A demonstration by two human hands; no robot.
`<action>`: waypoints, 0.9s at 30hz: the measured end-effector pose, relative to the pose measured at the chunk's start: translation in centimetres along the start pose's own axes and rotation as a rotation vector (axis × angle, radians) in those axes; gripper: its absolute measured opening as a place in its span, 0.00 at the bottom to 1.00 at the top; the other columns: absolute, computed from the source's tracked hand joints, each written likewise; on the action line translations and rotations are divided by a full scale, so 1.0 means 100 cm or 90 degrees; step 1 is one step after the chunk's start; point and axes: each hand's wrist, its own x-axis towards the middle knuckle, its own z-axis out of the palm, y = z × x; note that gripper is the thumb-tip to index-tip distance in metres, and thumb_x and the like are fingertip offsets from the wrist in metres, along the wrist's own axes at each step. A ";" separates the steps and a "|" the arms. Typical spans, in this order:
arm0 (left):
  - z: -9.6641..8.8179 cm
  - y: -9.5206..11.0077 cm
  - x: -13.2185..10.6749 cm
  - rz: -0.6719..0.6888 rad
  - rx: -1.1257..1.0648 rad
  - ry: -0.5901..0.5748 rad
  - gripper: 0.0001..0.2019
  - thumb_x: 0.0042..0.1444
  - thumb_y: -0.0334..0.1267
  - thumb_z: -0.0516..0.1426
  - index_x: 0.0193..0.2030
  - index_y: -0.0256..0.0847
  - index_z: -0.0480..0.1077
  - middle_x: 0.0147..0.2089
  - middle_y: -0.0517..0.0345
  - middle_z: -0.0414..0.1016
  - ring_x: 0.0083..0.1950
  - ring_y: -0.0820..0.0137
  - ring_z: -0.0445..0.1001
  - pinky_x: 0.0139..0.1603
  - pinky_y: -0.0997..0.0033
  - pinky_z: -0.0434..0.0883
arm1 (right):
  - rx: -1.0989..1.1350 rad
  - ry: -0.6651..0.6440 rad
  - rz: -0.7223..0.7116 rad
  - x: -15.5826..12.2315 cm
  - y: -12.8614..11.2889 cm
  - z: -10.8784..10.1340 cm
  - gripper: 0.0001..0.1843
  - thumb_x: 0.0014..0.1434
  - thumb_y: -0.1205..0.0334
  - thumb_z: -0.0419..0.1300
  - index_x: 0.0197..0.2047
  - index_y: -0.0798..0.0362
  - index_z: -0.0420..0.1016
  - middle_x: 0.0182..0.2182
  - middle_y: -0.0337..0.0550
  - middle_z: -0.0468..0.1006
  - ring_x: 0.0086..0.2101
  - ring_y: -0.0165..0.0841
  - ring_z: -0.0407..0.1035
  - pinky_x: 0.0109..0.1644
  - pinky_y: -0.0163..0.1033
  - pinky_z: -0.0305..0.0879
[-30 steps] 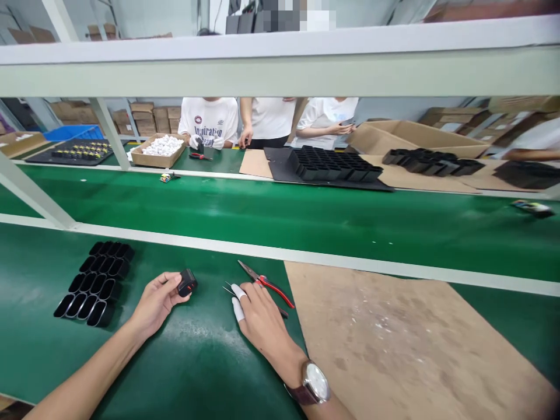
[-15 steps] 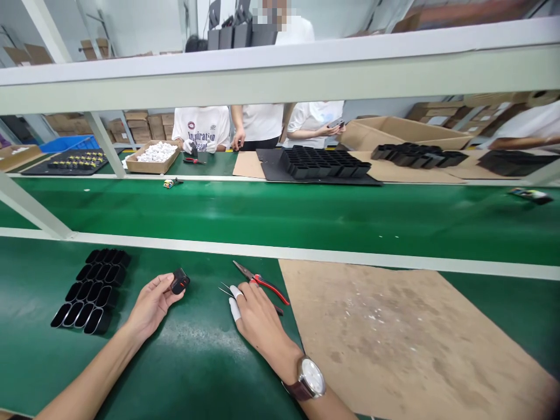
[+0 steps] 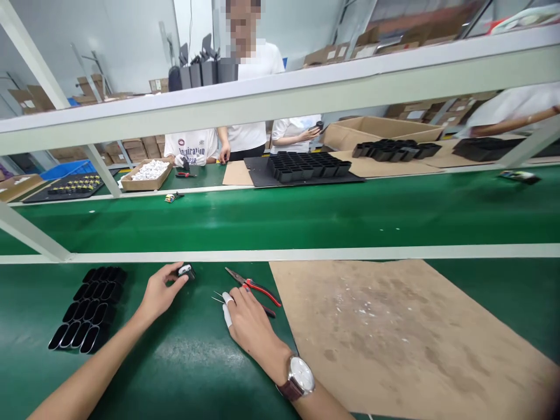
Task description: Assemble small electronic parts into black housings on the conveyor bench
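Note:
My left hand (image 3: 160,293) is closed on a small black plastic casing (image 3: 188,273), pinched between thumb and fingers just above the green table; a white part shows at its open face. My right hand (image 3: 251,321), with white finger cots on two digits and a watch on the wrist, rests closed around tweezers (image 3: 217,297) whose two thin tips point left. Under and beyond that hand lie red-handled pliers (image 3: 258,290), jaws toward the upper left. Left of my left hand, several black oval sleeves (image 3: 87,309) stand in rows.
A brown cardboard sheet (image 3: 371,350) with white specks covers the table at right. A white rail (image 3: 306,254) separates the table from a green belt (image 3: 280,219) carrying circuit boards (image 3: 172,198). Overhead runs a shelf beam (image 3: 280,111). Co-workers stand beyond, near trays of black casings (image 3: 308,167).
My left hand has turned the black casing, so its white-filled face shows instead of the side with red marks. My right hand keeps its place by the pliers. The camera view has shifted.

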 end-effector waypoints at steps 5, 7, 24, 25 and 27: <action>-0.001 0.001 0.088 -0.018 0.071 0.133 0.18 0.56 0.38 0.66 0.54 0.38 0.79 0.55 0.45 0.82 0.43 0.60 0.84 0.52 0.59 0.80 | -0.005 -0.014 0.004 -0.001 0.000 0.000 0.11 0.61 0.72 0.62 0.48 0.57 0.77 0.43 0.51 0.75 0.45 0.45 0.70 0.55 0.51 0.69; -0.001 -0.001 0.112 -0.032 0.087 0.167 0.15 0.55 0.35 0.67 0.50 0.36 0.79 0.50 0.46 0.83 0.44 0.59 0.83 0.56 0.55 0.78 | -0.001 -0.010 0.003 -0.002 0.001 0.001 0.11 0.61 0.72 0.62 0.47 0.57 0.77 0.43 0.50 0.75 0.45 0.45 0.70 0.56 0.50 0.69; 0.024 0.028 -0.007 0.114 -0.043 -0.290 0.14 0.61 0.45 0.66 0.50 0.43 0.83 0.49 0.47 0.83 0.46 0.62 0.81 0.49 0.63 0.78 | 0.067 0.067 0.008 -0.002 0.001 0.001 0.11 0.61 0.79 0.57 0.43 0.55 0.71 0.43 0.49 0.73 0.43 0.43 0.66 0.52 0.49 0.68; 0.023 0.029 -0.012 0.123 -0.043 -0.309 0.13 0.61 0.44 0.66 0.51 0.43 0.83 0.50 0.47 0.83 0.46 0.62 0.81 0.50 0.63 0.77 | 0.074 0.072 0.005 -0.002 0.000 0.001 0.11 0.61 0.79 0.56 0.43 0.55 0.71 0.43 0.49 0.73 0.42 0.43 0.66 0.51 0.48 0.68; 0.020 0.031 -0.020 0.141 -0.039 -0.324 0.12 0.63 0.42 0.66 0.51 0.45 0.83 0.51 0.48 0.83 0.47 0.62 0.80 0.51 0.64 0.76 | 0.087 0.082 -0.006 -0.002 -0.001 0.000 0.11 0.62 0.79 0.55 0.43 0.55 0.71 0.43 0.49 0.73 0.42 0.42 0.66 0.49 0.47 0.67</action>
